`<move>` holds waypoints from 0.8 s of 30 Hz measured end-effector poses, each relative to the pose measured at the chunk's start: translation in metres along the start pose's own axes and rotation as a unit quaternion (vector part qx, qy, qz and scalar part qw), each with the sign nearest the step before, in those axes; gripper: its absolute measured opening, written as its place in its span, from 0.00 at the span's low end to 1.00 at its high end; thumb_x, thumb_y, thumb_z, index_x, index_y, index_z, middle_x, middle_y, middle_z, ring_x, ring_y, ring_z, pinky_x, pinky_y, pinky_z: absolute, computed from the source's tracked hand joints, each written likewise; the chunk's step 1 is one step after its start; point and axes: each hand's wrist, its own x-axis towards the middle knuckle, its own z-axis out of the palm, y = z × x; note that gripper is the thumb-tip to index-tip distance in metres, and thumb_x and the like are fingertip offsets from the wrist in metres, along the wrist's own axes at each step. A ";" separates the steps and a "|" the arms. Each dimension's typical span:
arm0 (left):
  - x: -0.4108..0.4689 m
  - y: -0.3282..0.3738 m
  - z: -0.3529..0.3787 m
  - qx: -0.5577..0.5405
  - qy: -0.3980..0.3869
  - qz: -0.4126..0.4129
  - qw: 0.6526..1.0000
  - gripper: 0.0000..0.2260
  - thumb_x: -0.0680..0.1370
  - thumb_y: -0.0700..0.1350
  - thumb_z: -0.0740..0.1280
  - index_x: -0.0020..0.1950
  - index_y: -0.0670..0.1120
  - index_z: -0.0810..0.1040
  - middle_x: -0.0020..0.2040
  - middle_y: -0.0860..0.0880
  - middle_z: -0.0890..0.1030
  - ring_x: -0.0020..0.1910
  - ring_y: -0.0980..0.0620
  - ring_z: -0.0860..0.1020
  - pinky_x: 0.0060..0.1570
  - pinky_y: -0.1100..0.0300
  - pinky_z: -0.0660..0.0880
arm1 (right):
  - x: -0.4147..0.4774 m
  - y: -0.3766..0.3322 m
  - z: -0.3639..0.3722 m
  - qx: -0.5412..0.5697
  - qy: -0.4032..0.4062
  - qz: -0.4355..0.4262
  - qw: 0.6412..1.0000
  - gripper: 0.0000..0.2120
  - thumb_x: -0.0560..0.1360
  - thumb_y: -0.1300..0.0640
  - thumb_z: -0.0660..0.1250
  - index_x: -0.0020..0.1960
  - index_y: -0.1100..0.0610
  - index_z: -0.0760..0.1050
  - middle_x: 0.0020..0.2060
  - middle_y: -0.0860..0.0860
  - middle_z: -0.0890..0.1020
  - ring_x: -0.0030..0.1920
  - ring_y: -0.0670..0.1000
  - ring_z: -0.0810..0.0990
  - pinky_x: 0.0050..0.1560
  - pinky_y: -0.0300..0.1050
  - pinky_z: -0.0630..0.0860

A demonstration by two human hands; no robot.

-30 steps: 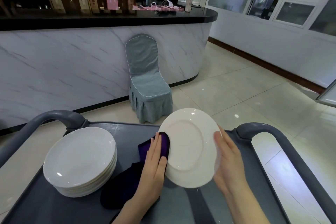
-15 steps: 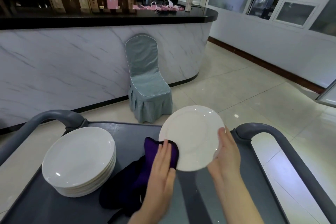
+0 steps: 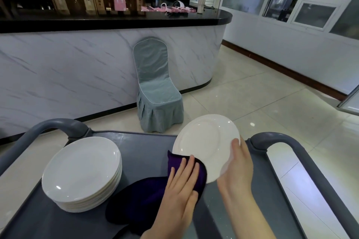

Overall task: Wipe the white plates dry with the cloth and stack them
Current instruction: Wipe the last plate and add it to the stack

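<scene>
A white plate is held tilted above the grey cart. My right hand grips its right rim, thumb on the face. My left hand lies flat with straight fingers on a dark purple cloth, pressing it against the plate's lower left edge. The rest of the cloth trails down onto the cart. A stack of several white plates stands on the cart's left side.
The cart has curved grey handles at the far left and far right. Beyond it a chair in a grey-blue cover stands against a marble-fronted counter. Tiled floor lies to the right.
The plate has tipped from nearly upright to a flatter tilt and moved slightly away. My left hand has slid the cloth from the plate's left edge down to its lower edge.
</scene>
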 end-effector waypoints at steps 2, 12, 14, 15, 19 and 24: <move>0.009 0.008 0.003 0.024 0.000 0.055 0.998 0.32 0.78 0.41 0.55 0.80 0.55 0.47 0.81 0.56 0.50 0.80 0.52 0.49 0.76 0.52 0.46 | -0.007 0.008 0.001 -0.027 0.002 -0.001 1.000 0.13 0.83 0.57 0.59 0.63 0.51 0.80 0.58 0.47 0.85 0.60 0.50 0.83 0.60 0.49 0.77; 0.079 -0.009 -0.028 -0.155 -0.008 -0.081 0.985 0.20 0.85 0.47 0.50 0.78 0.56 0.57 0.78 0.64 0.55 0.77 0.66 0.47 0.77 0.60 0.46 | -0.054 0.044 -0.005 -0.165 -0.071 -0.059 0.982 0.15 0.82 0.60 0.62 0.61 0.44 0.80 0.57 0.37 0.83 0.59 0.37 0.80 0.57 0.34 0.76; 0.082 -0.018 -0.033 -0.178 -0.014 -0.118 0.977 0.20 0.86 0.45 0.51 0.77 0.58 0.58 0.77 0.65 0.56 0.76 0.68 0.48 0.76 0.61 0.47 | -0.053 0.041 -0.007 -0.166 -0.083 -0.059 0.981 0.15 0.82 0.61 0.62 0.58 0.44 0.82 0.55 0.39 0.85 0.57 0.38 0.81 0.51 0.29 0.76; 0.080 -0.023 -0.035 -0.180 -0.010 -0.132 0.975 0.20 0.86 0.44 0.51 0.76 0.59 0.57 0.77 0.66 0.55 0.77 0.67 0.49 0.76 0.62 0.47 | -0.051 0.037 -0.008 -0.157 -0.090 -0.059 0.982 0.16 0.82 0.62 0.61 0.57 0.46 0.83 0.55 0.41 0.85 0.56 0.39 0.82 0.49 0.29 0.76; 0.050 -0.027 -0.030 -0.188 0.026 -0.165 0.968 0.22 0.85 0.41 0.53 0.74 0.62 0.52 0.77 0.64 0.52 0.78 0.62 0.50 0.77 0.63 0.47 | -0.037 0.018 -0.008 -0.099 -0.081 -0.070 0.989 0.14 0.82 0.62 0.61 0.55 0.49 0.84 0.55 0.45 0.86 0.56 0.43 0.84 0.48 0.32 0.78; 0.015 0.003 -0.002 -0.161 -0.028 -0.115 0.980 0.25 0.80 0.45 0.51 0.76 0.59 0.49 0.78 0.64 0.49 0.77 0.66 0.45 0.78 0.51 0.43 | -0.018 0.012 -0.007 -0.075 -0.025 -0.053 0.995 0.12 0.82 0.61 0.62 0.56 0.48 0.82 0.56 0.44 0.85 0.57 0.44 0.83 0.56 0.43 0.77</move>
